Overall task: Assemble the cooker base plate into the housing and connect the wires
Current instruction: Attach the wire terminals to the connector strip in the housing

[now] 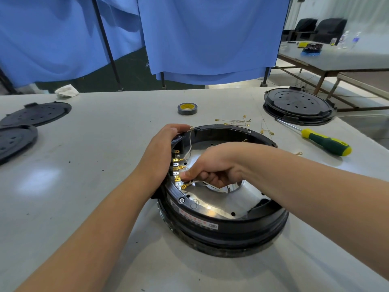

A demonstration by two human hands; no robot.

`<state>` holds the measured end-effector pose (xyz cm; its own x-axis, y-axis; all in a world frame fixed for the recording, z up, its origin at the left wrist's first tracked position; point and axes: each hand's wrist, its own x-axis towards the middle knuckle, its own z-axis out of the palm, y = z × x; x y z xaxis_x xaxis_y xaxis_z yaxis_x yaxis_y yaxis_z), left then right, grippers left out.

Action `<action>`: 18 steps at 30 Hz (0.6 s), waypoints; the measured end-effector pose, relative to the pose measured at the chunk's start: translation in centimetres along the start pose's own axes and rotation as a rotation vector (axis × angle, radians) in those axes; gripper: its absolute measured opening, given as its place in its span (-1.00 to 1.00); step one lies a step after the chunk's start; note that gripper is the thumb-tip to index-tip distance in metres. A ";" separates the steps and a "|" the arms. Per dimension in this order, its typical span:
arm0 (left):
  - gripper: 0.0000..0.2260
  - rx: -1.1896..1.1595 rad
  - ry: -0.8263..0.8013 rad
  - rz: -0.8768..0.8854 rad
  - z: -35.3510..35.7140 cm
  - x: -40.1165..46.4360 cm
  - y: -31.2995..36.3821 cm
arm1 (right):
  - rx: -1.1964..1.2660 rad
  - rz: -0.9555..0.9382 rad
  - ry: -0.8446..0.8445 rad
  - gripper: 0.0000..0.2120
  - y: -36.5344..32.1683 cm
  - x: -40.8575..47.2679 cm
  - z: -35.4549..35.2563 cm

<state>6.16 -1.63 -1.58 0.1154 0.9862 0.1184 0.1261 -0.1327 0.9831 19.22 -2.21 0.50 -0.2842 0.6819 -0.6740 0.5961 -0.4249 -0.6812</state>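
Right hand (pixel 212 167) pinches a wire (pixel 202 182); left hand (pixel 162 152) grips the housing (pixel 227 226).

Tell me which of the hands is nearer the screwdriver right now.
Right. The right hand is inside the housing, pinching a wire at the terminals, with the screwdriver out beyond its forearm. The left hand grips the housing's opposite outer rim, farther off.

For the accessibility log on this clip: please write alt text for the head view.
A person's right hand pinches a wire connector at the terminal row inside a round black cooker housing, while the left hand grips the housing's rim. The shiny base plate sits inside. A tape roll, loose wires and screwdriver lie on the table.
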 end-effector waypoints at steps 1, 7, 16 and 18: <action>-0.64 0.004 -0.001 0.005 -0.1 0.0 -0.1 | -0.008 -0.002 -0.002 -0.75 0.0 0.0 0.0; -0.64 0.023 -0.007 0.008 -0.4 0.1 -0.3 | -0.136 -0.043 0.006 -0.75 -0.2 -0.4 -0.5; -0.64 0.005 0.000 0.007 -0.5 0.3 -0.6 | -0.256 -0.073 -0.090 -0.83 0.0 -1.0 -1.1; -0.64 -0.001 0.000 0.002 -0.4 0.3 -0.6 | -0.249 -0.082 -0.086 -0.86 0.1 -1.0 -1.2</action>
<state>5.72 -1.24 -2.06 0.1156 0.9860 0.1201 0.1249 -0.1344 0.9830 20.47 -2.25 1.43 -0.3951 0.6505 -0.6486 0.7320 -0.2037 -0.6501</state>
